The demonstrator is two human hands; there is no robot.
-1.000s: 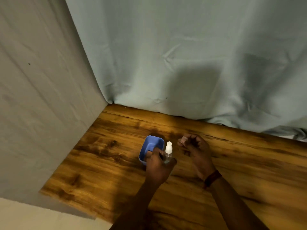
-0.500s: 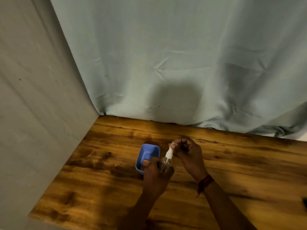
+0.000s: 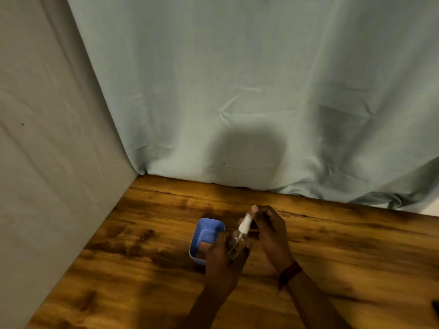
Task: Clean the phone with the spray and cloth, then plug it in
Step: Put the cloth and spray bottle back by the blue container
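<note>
My left hand [image 3: 223, 260] grips a small clear spray bottle [image 3: 235, 244] by its body, tilted with its white nozzle [image 3: 244, 225] pointing up and right. My right hand [image 3: 270, 231] pinches the top of that white nozzle with thumb and fingertips. Just left of the bottle a small blue tray [image 3: 206, 230] sits on the wooden table [image 3: 142, 269], with something pinkish inside it. A dark object [image 3: 436, 309] shows at the right edge of the frame; I cannot tell what it is. No cloth is in sight.
A pale blue-green curtain [image 3: 237, 91] hangs along the table's back edge. A grey fabric wall [image 3: 47, 138] closes off the left side. A red band sits on my right wrist [image 3: 291, 273].
My right hand has moved left onto the bottle's white nozzle and now pinches it. The bottle has tilted to the right in my left hand.
</note>
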